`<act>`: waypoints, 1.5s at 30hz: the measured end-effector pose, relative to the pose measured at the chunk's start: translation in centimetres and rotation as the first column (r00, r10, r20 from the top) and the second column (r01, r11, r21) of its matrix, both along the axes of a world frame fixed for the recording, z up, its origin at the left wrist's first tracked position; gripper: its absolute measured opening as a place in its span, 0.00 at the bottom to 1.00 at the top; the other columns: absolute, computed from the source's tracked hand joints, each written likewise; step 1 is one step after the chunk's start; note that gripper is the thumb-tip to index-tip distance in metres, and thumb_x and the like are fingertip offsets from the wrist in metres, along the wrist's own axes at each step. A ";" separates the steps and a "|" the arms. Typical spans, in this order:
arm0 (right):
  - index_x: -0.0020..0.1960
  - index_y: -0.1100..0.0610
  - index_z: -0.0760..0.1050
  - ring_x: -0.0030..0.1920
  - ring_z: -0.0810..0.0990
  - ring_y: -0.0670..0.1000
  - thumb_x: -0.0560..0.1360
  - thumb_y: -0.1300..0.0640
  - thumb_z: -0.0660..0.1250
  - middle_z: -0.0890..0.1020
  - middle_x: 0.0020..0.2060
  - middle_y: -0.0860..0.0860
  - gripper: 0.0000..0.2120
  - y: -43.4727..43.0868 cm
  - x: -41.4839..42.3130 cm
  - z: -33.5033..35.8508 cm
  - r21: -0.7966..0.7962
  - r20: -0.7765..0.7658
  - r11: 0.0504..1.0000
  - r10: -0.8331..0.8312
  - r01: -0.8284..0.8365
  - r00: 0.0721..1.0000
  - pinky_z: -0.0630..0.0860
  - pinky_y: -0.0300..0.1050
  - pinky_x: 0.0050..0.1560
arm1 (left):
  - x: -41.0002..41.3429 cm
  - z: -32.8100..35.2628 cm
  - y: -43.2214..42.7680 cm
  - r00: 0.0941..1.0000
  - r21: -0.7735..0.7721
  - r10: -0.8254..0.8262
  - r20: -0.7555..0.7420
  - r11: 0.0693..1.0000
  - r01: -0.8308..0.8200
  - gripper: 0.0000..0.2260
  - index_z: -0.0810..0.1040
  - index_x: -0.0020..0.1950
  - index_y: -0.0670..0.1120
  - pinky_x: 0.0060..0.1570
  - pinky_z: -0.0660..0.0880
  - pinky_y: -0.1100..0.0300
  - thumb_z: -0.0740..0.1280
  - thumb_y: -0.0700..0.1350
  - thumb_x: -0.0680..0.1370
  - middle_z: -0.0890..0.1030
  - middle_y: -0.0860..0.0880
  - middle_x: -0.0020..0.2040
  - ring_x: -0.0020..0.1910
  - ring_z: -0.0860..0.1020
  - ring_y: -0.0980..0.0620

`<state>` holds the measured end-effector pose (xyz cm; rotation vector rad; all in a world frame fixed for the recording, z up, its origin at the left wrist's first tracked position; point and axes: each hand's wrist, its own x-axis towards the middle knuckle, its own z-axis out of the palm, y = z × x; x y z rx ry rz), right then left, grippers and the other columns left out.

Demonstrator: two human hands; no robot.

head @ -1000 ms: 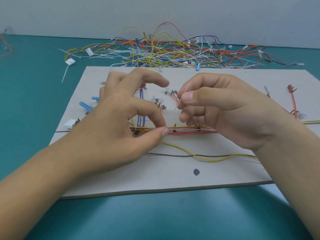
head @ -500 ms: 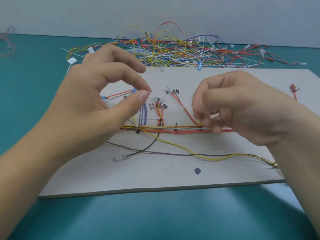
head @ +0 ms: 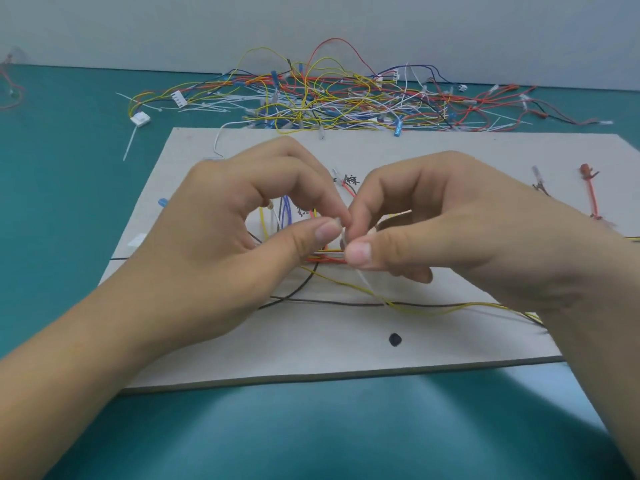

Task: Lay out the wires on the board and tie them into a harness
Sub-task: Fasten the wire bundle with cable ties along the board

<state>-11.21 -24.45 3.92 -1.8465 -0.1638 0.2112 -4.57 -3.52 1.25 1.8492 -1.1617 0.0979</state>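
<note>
Board (head: 346,355) on table (head: 52,202), wire heap (head: 329,98) behind.
Heap at 12 o'clock, connector (head: 140,118) at 10; left hand (head: 221,244) and right hand (head: 467,237) pinch a cable tie (head: 343,237) over the laid wires (head: 325,259) mid-board.

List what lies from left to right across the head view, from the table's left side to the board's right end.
White plug → left hand → cable tie, pinched by both hands → right hand → red-tipped wire on the board.

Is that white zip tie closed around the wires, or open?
Cannot tell. The left hand and right hand both pinch the zip tie above the wire bundle, hiding its head; only its loose tail shows.
</note>
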 end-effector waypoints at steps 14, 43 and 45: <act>0.50 0.58 0.83 0.31 0.81 0.52 0.67 0.63 0.75 0.84 0.36 0.56 0.12 -0.4 0.2 0.0 0.277 -0.084 0.954 -0.093 0.113 0.992 0.75 0.41 0.29 | -0.4 -0.3 -0.2 0.982 -0.087 0.178 -0.062 0.979 -0.183 0.04 0.81 0.51 0.54 0.44 0.71 0.61 0.73 0.47 0.78 0.83 0.59 0.43 0.42 0.81 0.53; 0.44 0.53 0.82 0.36 0.79 0.50 0.72 0.65 0.74 0.84 0.38 0.50 0.07 -0.3 0.6 -0.2 0.298 0.095 0.907 -0.338 0.297 0.936 0.73 0.41 0.37 | -1.1 -0.7 -0.7 0.985 0.038 0.159 -0.074 0.987 -0.157 0.04 0.85 0.41 0.52 0.39 0.69 0.72 0.74 0.49 0.76 0.80 0.60 0.34 0.36 0.77 0.55; 0.44 0.54 0.82 0.36 0.79 0.49 0.73 0.66 0.73 0.83 0.38 0.51 0.08 -0.6 0.8 0.0 0.269 0.139 0.883 -0.430 0.384 0.892 0.72 0.41 0.36 | -0.6 -0.6 -0.5 0.982 0.077 0.189 0.009 0.979 -0.189 0.03 0.85 0.42 0.50 0.41 0.70 0.70 0.73 0.47 0.76 0.80 0.58 0.34 0.38 0.77 0.53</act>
